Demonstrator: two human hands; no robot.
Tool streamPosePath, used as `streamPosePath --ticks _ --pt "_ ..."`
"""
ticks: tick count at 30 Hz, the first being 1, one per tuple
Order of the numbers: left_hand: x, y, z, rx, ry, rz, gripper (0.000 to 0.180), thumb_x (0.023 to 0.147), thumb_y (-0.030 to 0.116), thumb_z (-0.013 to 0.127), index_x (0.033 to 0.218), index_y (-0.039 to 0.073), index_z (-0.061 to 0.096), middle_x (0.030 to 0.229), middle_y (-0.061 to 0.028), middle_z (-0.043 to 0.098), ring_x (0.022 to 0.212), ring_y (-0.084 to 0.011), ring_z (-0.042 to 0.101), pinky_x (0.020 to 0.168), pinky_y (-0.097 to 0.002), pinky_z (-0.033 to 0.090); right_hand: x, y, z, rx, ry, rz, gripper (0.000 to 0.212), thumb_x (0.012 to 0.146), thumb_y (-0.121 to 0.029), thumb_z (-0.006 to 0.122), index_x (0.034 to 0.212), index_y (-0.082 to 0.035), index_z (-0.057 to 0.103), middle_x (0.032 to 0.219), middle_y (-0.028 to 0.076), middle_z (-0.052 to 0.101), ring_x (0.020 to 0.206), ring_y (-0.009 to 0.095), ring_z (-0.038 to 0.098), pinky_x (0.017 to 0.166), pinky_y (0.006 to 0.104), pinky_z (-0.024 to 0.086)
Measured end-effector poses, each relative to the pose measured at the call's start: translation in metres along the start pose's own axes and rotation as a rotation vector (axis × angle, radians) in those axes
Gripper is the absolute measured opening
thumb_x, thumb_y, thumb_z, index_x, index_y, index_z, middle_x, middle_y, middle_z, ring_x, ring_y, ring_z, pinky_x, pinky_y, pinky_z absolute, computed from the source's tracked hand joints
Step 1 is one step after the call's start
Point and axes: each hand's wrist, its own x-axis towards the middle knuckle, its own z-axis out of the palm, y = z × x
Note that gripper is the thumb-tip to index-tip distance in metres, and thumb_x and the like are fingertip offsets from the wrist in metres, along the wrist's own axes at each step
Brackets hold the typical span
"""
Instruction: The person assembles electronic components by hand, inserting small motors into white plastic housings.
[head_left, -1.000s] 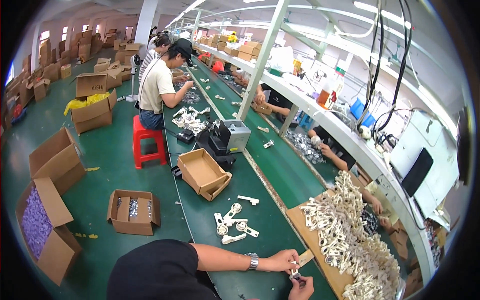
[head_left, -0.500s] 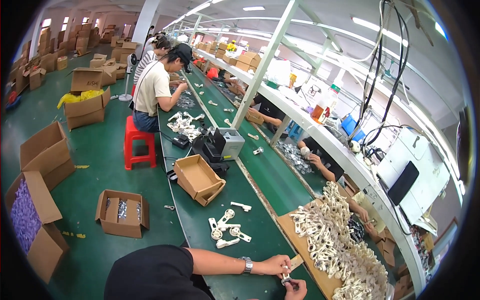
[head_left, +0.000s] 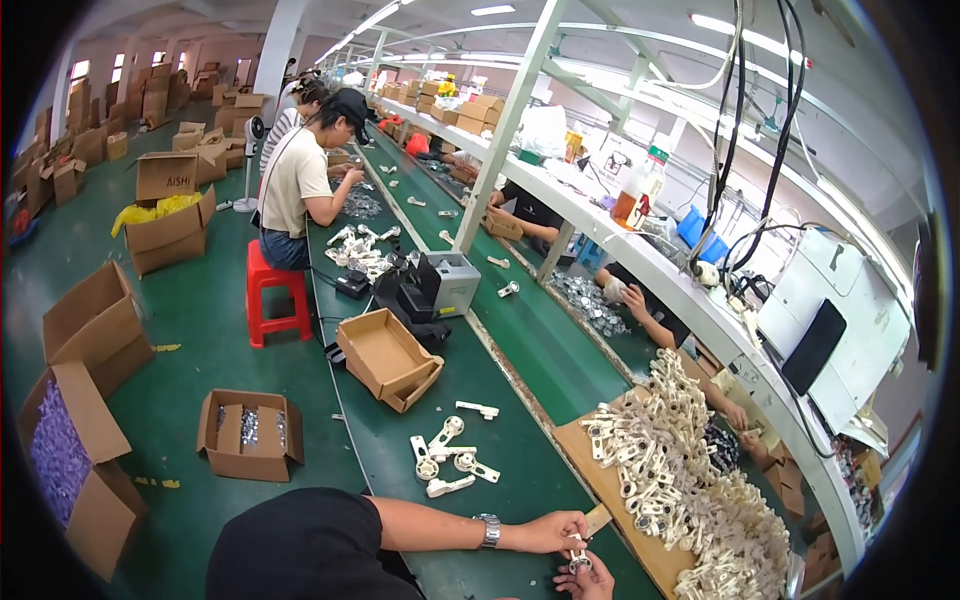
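My left hand (head_left: 550, 533), with a metal watch at its wrist, pinches the upper end of a small cream plastic part with a ring-shaped end (head_left: 578, 556). From below, my right hand (head_left: 588, 581) grips the ring end with its fingertips, so both hands are closed on this one piece. Some of it is hidden behind my fingers. Left of my hands, several similar cream plastic parts (head_left: 437, 447) lie loose on the green worktop (head_left: 390, 450). A large heap of such parts (head_left: 690, 490) rests on a cardboard sheet (head_left: 580, 440) to the right.
Beyond the loose parts stand an open cardboard box (head_left: 385, 355) and a grey machine (head_left: 455, 285). A green conveyor belt (head_left: 540, 340) runs along the worktop, under a white shelf (head_left: 640, 250). Co-workers sit further along; another person's hands (head_left: 740, 420) work across the heap.
The held part now shows its ring end more plainly between my hands, which stay in nearly the same place. The whole view has shifted slightly.
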Motion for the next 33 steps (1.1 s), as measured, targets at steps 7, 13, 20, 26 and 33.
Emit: streamPosePath --ticks 7,13,20,26,33 --pt "-0.005 0.001 0.007 0.106 -0.019 -0.007 0.019 0.102 0.010 0.068 0.110 0.004 0.051 0.091 -0.0009 0.064 0.086 -0.0064 0.066 0.073 -0.0226 0.059 0.001 0.003 -0.002 -0.103 0.076 0.037 0.030 0.106 -0.019 0.061 0.129 -0.001 0.068 0.087 0.007 0.070 0.064 0.013 0.061 0.057 0.0254 0.047" --pt "-0.009 0.005 0.014 0.179 0.035 0.001 0.019 0.101 0.010 0.070 0.107 0.002 0.054 0.089 -0.0025 0.064 0.083 -0.0078 0.066 0.073 -0.0231 0.059 0.009 0.016 0.000 -0.260 0.211 -0.084 0.022 0.108 -0.019 0.059 0.119 -0.003 0.070 0.080 0.003 0.064 0.059 0.007 0.053 0.051 0.0219 0.041" --pt "-0.002 0.006 0.002 0.006 0.119 -0.084 0.022 0.101 0.012 0.071 0.110 0.001 0.054 0.095 -0.0040 0.065 0.085 -0.0103 0.068 0.072 -0.0249 0.060 0.002 0.007 0.010 -0.405 0.111 -0.209 0.029 0.109 -0.021 0.059 0.134 -0.007 0.061 0.087 0.003 0.065 0.067 0.009 0.057 0.056 0.0244 0.050" --pt "-0.003 0.002 0.007 0.020 0.045 -0.040 0.021 0.102 0.011 0.069 0.109 0.002 0.052 0.092 -0.0023 0.063 0.083 -0.0085 0.067 0.072 -0.0240 0.060 0.002 0.010 0.002 -0.889 0.204 -0.501 0.031 0.111 -0.028 0.055 0.132 -0.007 0.062 0.083 0.002 0.064 0.065 0.009 0.057 0.056 0.0229 0.049" --pt "-0.003 0.007 0.008 -0.001 0.042 0.042 0.020 0.101 0.008 0.070 0.109 0.002 0.053 0.091 -0.0040 0.065 0.083 -0.0092 0.068 0.068 -0.0241 0.058 -0.005 -0.019 0.017 -0.173 0.108 -0.124 0.029 0.110 -0.025 0.056 0.125 -0.003 0.066 0.081 -0.002 0.061 0.064 0.004 0.052 0.054 0.0188 0.043"
